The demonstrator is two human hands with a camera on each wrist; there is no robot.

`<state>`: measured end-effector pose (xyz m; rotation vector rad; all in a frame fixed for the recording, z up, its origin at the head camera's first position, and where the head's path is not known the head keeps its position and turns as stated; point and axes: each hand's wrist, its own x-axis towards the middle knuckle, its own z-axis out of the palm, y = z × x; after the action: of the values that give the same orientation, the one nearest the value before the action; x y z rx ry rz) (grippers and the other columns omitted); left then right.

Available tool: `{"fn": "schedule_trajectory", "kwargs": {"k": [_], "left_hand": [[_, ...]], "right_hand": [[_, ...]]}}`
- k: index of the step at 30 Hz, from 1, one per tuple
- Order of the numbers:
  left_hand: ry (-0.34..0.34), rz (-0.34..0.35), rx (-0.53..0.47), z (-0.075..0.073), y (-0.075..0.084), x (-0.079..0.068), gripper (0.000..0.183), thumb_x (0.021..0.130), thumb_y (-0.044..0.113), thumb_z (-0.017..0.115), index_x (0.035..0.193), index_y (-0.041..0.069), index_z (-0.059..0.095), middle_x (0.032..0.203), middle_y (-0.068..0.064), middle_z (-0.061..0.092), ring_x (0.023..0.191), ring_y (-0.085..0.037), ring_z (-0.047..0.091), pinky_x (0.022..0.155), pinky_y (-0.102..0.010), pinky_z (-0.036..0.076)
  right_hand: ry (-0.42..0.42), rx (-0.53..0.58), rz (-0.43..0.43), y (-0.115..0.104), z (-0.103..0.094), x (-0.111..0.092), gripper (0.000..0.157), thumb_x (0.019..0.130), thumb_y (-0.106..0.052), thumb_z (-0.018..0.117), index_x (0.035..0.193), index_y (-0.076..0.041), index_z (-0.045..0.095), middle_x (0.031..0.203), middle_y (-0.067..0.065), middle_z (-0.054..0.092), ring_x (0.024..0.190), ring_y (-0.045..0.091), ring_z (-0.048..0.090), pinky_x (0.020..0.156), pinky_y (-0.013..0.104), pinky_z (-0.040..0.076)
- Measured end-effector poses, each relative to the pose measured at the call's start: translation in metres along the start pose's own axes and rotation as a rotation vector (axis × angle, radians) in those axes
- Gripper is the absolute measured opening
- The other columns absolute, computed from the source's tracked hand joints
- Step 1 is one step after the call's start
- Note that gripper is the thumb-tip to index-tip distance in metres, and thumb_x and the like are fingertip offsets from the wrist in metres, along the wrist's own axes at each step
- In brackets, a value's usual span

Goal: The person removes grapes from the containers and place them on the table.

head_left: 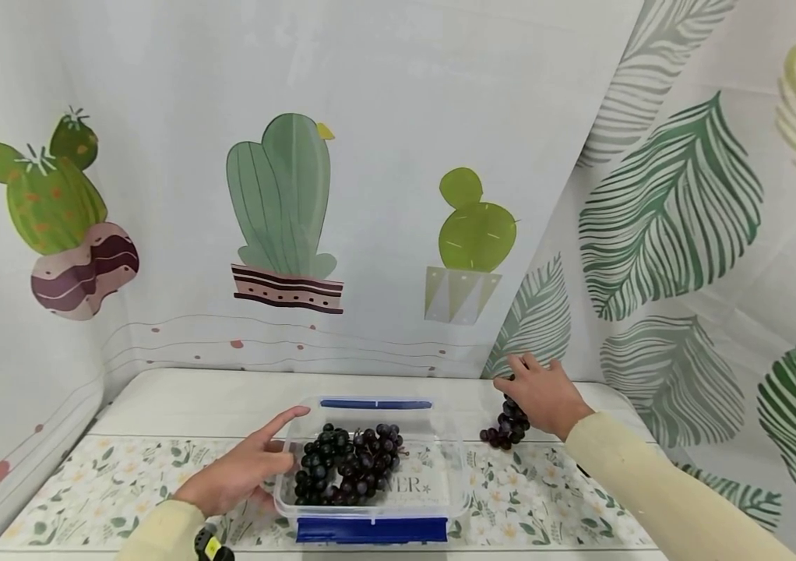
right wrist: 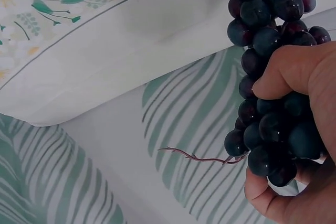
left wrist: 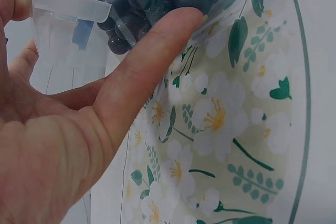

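Observation:
A bunch of dark purple grapes (right wrist: pixel 270 77) hangs from my right hand (head_left: pixel 541 393), whose thumb and fingers grip its upper part. In the head view those grapes (head_left: pixel 506 427) are right of the box, partly hidden by the hand. My left hand (head_left: pixel 240 471) is at the left side of a clear plastic box (head_left: pixel 454 467) with blue clips. Its thumb (left wrist: pixel 157 51) lies along the near wall in the left wrist view, the other fingers reaching round the rim. More dark grapes (head_left: pixel 345 467) fill the left part of the box.
Under the box lies a white table cover with a floral band (head_left: pixel 538 499). Behind it hangs a white curtain (head_left: pixel 384 335) printed with cacti, and a leaf-patterned one (head_left: pixel 657 351) hangs on the right. A black band (head_left: pixel 212 543) is on the left wrist.

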<state>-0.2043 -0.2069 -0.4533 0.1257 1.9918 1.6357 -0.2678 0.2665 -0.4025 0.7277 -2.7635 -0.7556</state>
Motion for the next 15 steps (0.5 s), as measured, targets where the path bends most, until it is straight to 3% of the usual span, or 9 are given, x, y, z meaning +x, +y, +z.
{"fn": "schedule_trajectory", "kwargs": {"k": [15], "left_hand": [[0.016,-0.007,-0.002,0.001,-0.001,-0.001,0.090,0.092,0.008,0.056,0.167,0.037,0.016,0.111,-0.017,0.053,0.070,-0.016,0.046,0.057,-0.042,0.061]], "right_hand": [[0.012,-0.005,0.028,0.002,0.015,-0.008,0.054,0.084,-0.008,0.083,0.132,-0.025,0.065,0.141,0.020,0.054,0.127,0.040,0.057,0.082,0.061,0.057]]}}
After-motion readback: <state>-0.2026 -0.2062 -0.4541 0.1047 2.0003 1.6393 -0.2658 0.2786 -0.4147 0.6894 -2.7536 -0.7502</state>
